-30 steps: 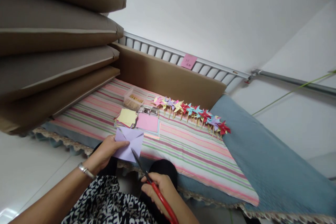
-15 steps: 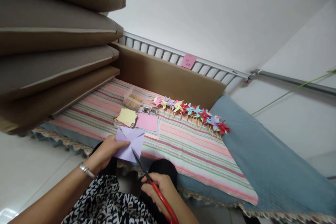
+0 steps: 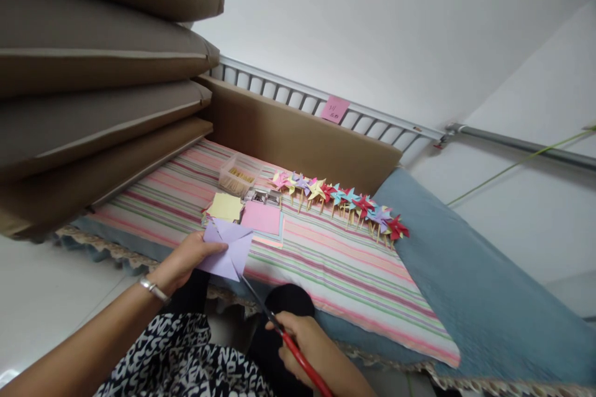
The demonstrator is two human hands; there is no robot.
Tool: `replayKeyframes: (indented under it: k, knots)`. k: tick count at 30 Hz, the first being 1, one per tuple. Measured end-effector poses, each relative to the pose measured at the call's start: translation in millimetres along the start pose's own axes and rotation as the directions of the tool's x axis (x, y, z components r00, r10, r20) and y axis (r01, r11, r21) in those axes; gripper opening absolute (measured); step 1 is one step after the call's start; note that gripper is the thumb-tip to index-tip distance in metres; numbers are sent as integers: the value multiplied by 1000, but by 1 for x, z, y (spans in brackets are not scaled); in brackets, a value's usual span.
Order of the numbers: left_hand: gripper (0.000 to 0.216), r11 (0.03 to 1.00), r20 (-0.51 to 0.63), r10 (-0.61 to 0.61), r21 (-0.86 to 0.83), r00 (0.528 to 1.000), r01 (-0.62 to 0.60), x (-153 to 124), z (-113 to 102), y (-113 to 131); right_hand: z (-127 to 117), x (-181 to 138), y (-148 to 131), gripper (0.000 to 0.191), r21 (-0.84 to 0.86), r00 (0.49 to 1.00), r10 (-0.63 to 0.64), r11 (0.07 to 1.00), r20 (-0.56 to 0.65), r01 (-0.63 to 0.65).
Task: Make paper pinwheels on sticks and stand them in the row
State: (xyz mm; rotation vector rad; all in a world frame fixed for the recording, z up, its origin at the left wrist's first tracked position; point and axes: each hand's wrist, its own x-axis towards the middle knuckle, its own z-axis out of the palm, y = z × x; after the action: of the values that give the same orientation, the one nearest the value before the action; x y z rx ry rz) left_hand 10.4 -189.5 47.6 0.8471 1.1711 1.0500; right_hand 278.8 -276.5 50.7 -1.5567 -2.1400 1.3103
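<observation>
Soft, muted indoor light reached you without a visible source.
The white wall was brightest above the radiator, while the undersides of the stacked cushions at your left sank into brown shadow. Glare marked the floor in the bottom left corner, and your bracelet caught a glint. The wide lens stretched the cushions toward the frame's edge; your scissors looked slightly soft, and the writing on the pink note was too blurred to read.
</observation>
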Motion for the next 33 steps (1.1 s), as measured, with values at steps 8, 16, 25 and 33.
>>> replayKeyframes:
  k: [8, 16, 25, 33]
  knots:
    - [31, 986, 187, -111, 145, 976, 84, 3, 2, -1, -34, -1, 11, 40, 30, 978, -104, 993, -182, 111]
    - [30, 970, 408, -164, 232, 898, 72, 4, 31, -8, -19, 76, -21, 47, 300, 917, -149, 915, -370, 269]
    - [24, 967, 272, -86, -209, 958, 146, 26, 6, 0, -15, 143, -22, 42, 526, 856, -120, 744, -502, 412]
    - [26, 931, -48, 6, -364, 999, -23, 61, 43, -24, -10, 190, -16, 40, 538, 772, -73, 676, -632, 504]
